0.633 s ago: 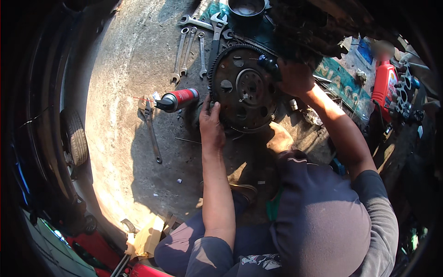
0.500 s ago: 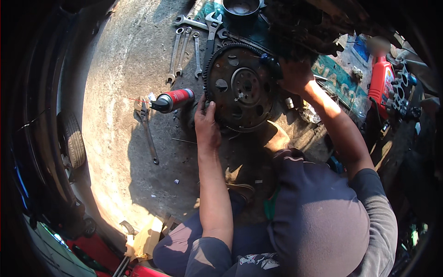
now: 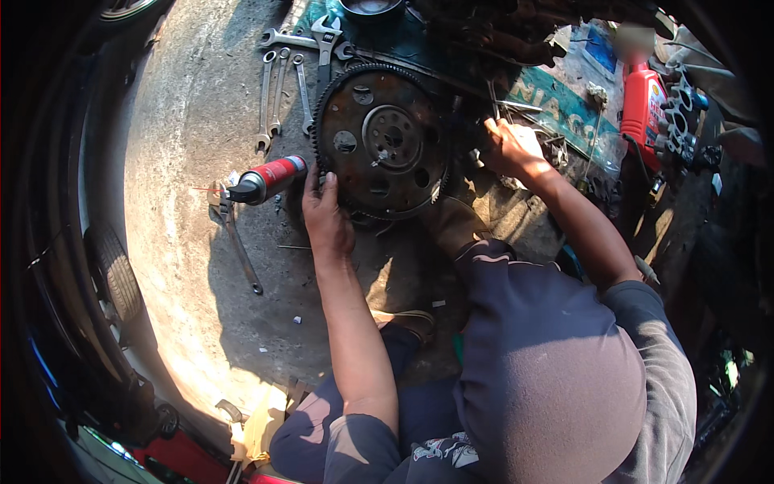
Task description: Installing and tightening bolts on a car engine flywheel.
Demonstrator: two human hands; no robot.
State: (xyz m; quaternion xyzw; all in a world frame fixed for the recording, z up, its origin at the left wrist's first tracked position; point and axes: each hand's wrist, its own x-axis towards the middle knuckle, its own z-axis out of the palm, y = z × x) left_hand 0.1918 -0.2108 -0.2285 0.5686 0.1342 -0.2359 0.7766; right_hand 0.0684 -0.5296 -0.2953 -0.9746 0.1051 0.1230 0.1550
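Observation:
A large round flexplate with a toothed rim and several round holes stands in front of me, its face tilted toward me. My left hand grips its lower left rim, thumb on the near face and fingers along the outer edge. To the right of the plate, my right hand has its fingers closed over some small metal tools. A thin metal shaft shows at its fingertips; whether the hand holds it is unclear. A red spray can with a black top lies just left of my left hand.
Several spanners and an adjustable wrench lie at the far left of the plate. Another adjustable wrench rests near the can. Beyond are a dark bowl and a green sheet. A red bottle stands right.
My right hand has drawn back from the dark part at the plate's right edge to the tools on the right. My left hand has kept its grip on the rim. The view has shifted.

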